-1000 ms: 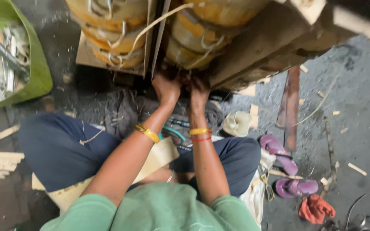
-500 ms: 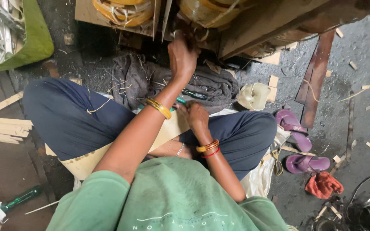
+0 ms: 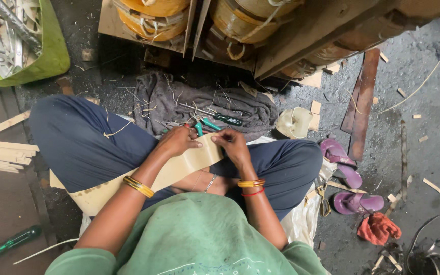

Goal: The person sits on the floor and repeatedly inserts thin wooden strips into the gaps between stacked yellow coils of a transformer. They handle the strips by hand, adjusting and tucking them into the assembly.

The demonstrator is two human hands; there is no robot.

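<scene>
I sit cross-legged on the floor in dark blue trousers. A long tan strip of stiff sheet (image 3: 179,168) lies across my lap. My left hand (image 3: 178,141) grips its upper edge, and my right hand (image 3: 234,145) pinches the strip's far end. Gold bangles ring both wrists. Just beyond my hands, a grey cloth (image 3: 204,104) carries teal-handled pliers (image 3: 204,124), a dark green screwdriver (image 3: 227,120) and bits of cord. Above it stand large wound coils (image 3: 154,15) wrapped in orange-tan tape and tied with cord.
A green basket (image 3: 52,56) of metal tools sits top left. Wooden sticks (image 3: 1,155) lie at the left, a green screwdriver (image 3: 14,241) bottom left. A tape roll (image 3: 294,122), brown boards (image 3: 362,102), purple sandals (image 3: 345,178) and an orange rag (image 3: 378,228) lie right.
Both hands came down from the coils above to my lap. They now hold the tan strip. The view has tilted down toward my legs.
</scene>
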